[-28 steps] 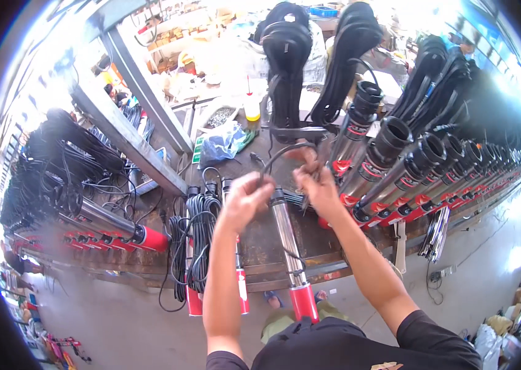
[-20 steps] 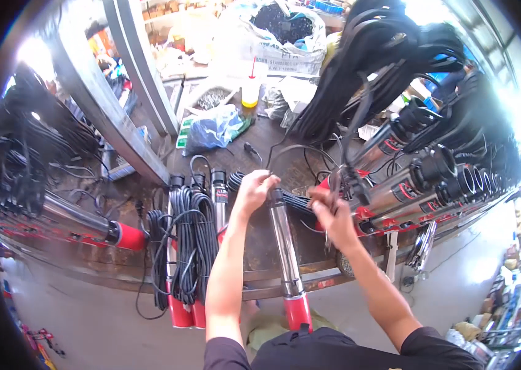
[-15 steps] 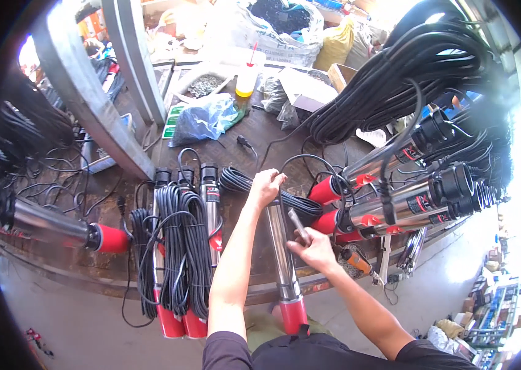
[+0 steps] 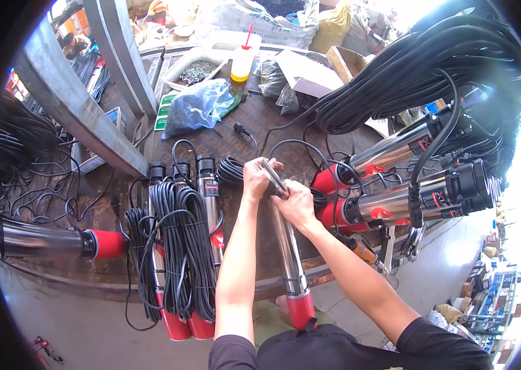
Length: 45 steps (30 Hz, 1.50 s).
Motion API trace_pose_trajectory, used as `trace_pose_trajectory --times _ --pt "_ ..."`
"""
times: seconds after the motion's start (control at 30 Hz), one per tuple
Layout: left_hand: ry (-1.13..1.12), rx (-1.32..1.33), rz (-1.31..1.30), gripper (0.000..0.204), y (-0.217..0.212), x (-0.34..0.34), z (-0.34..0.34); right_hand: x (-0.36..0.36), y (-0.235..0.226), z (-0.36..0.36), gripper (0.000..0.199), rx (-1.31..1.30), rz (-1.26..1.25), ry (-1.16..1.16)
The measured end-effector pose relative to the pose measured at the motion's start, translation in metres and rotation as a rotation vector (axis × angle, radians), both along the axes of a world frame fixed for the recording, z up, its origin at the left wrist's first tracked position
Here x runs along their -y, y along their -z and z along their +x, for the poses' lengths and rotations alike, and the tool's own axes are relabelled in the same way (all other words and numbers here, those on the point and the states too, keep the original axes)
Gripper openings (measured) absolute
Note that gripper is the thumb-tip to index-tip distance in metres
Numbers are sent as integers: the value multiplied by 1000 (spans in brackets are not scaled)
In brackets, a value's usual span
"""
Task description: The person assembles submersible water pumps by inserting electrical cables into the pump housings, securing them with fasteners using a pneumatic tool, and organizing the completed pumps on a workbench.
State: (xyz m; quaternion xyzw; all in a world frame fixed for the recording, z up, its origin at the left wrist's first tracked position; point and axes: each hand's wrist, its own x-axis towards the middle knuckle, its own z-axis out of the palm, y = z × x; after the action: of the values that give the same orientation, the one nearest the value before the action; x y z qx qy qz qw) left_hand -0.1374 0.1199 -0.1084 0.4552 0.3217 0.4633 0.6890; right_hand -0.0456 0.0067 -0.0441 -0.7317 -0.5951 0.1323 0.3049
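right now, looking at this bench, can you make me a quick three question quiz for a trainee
1. What do the left hand and right hand both grip?
a) black cable coil
b) shiny metal piece
c) blue plastic bag

2. True or false: the bottle with the red nozzle stands upright.

3. Fill in: the near end of the steel cylinder below the hands is coloured ___.

Key: 1 b; 2 true; 3 red.

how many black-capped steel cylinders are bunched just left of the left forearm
3 visible, side by side: a left cylinder, a middle cylinder and a right cylinder. Looped black cable covers much of them; another may be hidden.
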Motion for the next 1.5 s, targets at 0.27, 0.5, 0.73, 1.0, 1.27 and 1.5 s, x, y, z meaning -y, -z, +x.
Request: trace_pose_trajectory --times 0.27,0.5,0.73,1.0,1.27,1.5 --pt "-42 -173 -55 26 1 -4 8 72 -1 20 44 -474 -224 188" --pt "-25 -236 -70 26 0 -6 7 116 -5 -18 45 -295 -262 271" --pt "-2 -114 -155 25 -1 -6 10 107 -17 -28 50 -8 -234 157" --pt "-476 -602 338 38 -6 56 8 113 11 -32 50 236 18 101" --pt "-53 -1126 -321 67 -35 161 21 145 9 -11 44 81 5 126" --pt "-382 -1082 -13 67 -30 183 26 269 12 150 16 347 -438 26"
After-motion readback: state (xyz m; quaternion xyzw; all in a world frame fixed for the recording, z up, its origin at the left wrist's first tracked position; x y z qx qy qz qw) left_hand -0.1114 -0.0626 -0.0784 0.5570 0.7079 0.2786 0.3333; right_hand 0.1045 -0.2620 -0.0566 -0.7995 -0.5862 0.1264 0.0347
